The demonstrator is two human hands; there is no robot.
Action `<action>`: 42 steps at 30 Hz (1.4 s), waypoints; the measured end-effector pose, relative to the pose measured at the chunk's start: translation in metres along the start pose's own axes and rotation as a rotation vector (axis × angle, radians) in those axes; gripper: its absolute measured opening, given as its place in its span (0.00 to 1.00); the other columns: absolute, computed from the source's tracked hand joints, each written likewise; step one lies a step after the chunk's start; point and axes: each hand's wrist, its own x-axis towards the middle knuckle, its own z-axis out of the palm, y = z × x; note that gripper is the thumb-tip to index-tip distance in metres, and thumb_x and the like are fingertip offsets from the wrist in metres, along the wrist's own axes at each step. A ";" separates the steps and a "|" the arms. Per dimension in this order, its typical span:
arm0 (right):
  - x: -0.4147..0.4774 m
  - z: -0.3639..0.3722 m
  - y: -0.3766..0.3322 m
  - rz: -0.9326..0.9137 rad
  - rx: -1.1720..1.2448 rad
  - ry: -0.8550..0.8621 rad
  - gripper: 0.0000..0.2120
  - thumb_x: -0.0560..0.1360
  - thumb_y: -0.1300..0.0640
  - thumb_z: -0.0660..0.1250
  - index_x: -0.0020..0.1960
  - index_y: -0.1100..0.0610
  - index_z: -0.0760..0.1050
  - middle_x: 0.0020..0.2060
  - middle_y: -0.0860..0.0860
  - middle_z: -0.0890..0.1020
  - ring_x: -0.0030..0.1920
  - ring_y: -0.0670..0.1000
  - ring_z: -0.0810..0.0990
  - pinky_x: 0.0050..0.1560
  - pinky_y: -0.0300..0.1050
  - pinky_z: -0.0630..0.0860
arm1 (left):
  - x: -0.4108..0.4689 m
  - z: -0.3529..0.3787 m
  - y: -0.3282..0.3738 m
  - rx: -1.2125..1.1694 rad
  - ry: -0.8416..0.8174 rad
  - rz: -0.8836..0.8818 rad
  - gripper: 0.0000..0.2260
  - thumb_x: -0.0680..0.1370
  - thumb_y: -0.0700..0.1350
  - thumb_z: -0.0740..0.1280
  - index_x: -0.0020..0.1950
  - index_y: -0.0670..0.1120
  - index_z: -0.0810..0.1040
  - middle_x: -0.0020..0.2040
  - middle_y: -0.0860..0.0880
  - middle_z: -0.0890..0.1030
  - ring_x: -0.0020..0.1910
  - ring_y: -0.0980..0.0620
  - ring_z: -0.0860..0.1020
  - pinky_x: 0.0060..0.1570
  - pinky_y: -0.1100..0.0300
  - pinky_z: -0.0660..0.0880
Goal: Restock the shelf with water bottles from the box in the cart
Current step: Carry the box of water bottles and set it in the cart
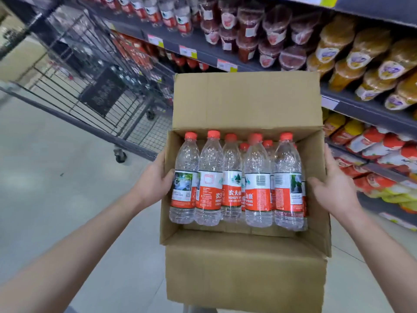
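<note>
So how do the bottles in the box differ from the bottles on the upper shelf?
The bottles in the box are packed in rows inside the open cardboard box, red caps showing. The bottles on the upper shelf stand in a line, their caps cut off by the frame. The boxed ones look near and sharp, while the shelf ones are farther and blurred. Both are clear plastic with red and white labels.

Shop: stocked shelves point(361, 114), price tags point(226, 65), cart point(90, 91).
</note>
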 end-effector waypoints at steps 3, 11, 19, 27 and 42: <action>-0.018 0.025 -0.056 0.023 -0.016 0.014 0.45 0.78 0.61 0.69 0.84 0.39 0.48 0.63 0.64 0.82 0.61 0.69 0.79 0.59 0.55 0.76 | 0.014 -0.049 -0.041 -0.011 -0.019 0.031 0.27 0.83 0.39 0.66 0.81 0.50 0.64 0.68 0.49 0.81 0.63 0.48 0.79 0.56 0.63 0.71; -0.033 0.090 -0.192 0.032 0.002 0.027 0.45 0.78 0.63 0.69 0.84 0.43 0.48 0.64 0.63 0.82 0.61 0.68 0.79 0.54 0.50 0.73 | 0.063 -0.168 -0.130 0.062 -0.029 0.045 0.26 0.82 0.40 0.67 0.80 0.50 0.66 0.63 0.50 0.82 0.59 0.49 0.80 0.56 0.61 0.71; 0.015 0.141 -0.300 0.006 0.059 0.021 0.46 0.76 0.63 0.69 0.84 0.41 0.47 0.58 0.62 0.85 0.57 0.65 0.82 0.56 0.52 0.75 | 0.137 -0.267 -0.183 0.096 -0.014 0.029 0.20 0.82 0.43 0.68 0.73 0.54 0.71 0.56 0.55 0.83 0.56 0.48 0.82 0.50 0.58 0.78; 0.069 0.181 -0.394 0.009 0.051 0.022 0.46 0.78 0.61 0.68 0.84 0.40 0.45 0.56 0.63 0.85 0.54 0.68 0.81 0.54 0.54 0.76 | 0.221 -0.343 -0.220 0.129 0.015 0.039 0.19 0.82 0.43 0.68 0.73 0.51 0.72 0.53 0.56 0.82 0.46 0.58 0.79 0.39 0.71 0.68; 0.084 0.280 -0.540 0.195 0.161 0.185 0.44 0.78 0.66 0.68 0.84 0.40 0.50 0.63 0.59 0.83 0.58 0.64 0.81 0.49 0.44 0.69 | 0.399 -0.447 -0.314 0.057 -0.198 0.234 0.24 0.83 0.39 0.65 0.79 0.51 0.67 0.55 0.61 0.81 0.52 0.60 0.79 0.44 0.80 0.68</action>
